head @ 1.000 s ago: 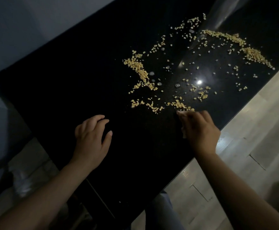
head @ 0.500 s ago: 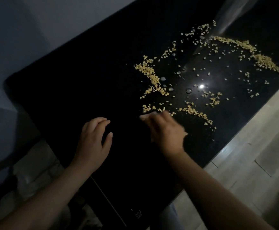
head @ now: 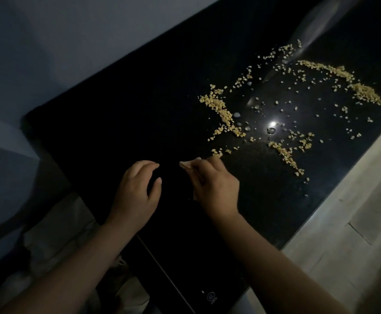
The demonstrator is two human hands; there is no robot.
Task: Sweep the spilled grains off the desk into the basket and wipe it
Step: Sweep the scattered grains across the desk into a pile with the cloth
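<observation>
Yellow grains lie scattered over the glossy black desk point(head: 117, 121), thickest in a band at the middle point(head: 221, 112) and another at the far right point(head: 364, 91). A short trail of grains point(head: 284, 155) runs toward the desk's right edge. My right hand point(head: 214, 186) lies on the desk with its fingers curled over a small pale wipe point(head: 185, 164), whose corner sticks out to the left. A few grains sit at its fingertips. My left hand point(head: 137, 196) rests cupped on the desk just to the left, holding nothing. No basket is clearly visible.
Several water droplets point(head: 237, 114) and a bright light reflection point(head: 273, 123) sit among the grains. A pale wooden floor point(head: 355, 211) runs along the desk's right edge. A dim pale shape point(head: 49, 234) lies below the desk's left corner. A wall point(head: 71, 41) stands behind.
My right hand has slid left across the desk with the wipe, from near the right edge to close beside my left hand. The left hand stayed put.
</observation>
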